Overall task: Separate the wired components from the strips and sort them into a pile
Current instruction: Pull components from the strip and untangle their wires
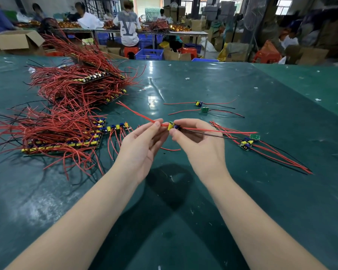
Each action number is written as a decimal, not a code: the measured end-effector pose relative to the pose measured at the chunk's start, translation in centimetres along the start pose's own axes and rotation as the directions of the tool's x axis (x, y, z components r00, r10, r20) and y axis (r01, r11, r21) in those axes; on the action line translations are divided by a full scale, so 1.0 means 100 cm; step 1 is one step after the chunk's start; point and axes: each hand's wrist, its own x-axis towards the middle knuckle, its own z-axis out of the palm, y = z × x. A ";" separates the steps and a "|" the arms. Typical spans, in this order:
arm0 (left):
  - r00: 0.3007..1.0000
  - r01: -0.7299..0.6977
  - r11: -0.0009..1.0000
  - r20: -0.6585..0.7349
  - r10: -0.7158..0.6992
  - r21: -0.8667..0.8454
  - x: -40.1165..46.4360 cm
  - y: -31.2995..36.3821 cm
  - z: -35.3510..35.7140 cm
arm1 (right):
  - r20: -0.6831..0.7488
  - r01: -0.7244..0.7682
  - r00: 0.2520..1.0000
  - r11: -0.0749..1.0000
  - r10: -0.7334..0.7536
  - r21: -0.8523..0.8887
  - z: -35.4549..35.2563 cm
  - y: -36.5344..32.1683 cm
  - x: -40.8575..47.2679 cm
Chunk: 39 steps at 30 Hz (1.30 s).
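Both hands meet above the green tabletop (pixel 232 191): the left hand (pixel 142 147) pinches red wires, the right hand (pixel 199 141) pinches a small wired component (pixel 172 126) between them. Its wires run left to right. The sorted pile (pixel 248 142) lies near, to the right, closest to the right hand; the strips (pixel 66 137) lie left.

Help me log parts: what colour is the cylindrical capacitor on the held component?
Yellow, on the component pinched between left hand and right hand; head view.
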 end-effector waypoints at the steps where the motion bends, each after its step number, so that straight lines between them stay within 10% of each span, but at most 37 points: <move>1: 1.000 0.001 1.000 0.010 -0.001 -0.011 0.000 0.000 0.000 | -0.009 -0.047 0.999 0.997 0.047 0.057 -0.001 -0.001 0.001; 10: 0.991 0.107 0.988 0.094 -0.097 -0.113 0.002 0.003 -0.003 | 0.228 -0.470 0.875 0.642 0.426 0.606 -0.005 -0.007 0.006; 25: 0.996 0.007 0.999 -0.093 -0.010 -0.034 0.005 0.004 -0.009 | 0.053 -0.223 0.975 0.962 0.217 0.160 -0.005 -0.003 0.005; 39: 0.979 0.165 0.960 -0.084 -0.188 -0.228 0.002 0.012 -0.005 | 0.171 -0.409 0.912 0.808 0.372 0.424 -0.005 -0.002 0.005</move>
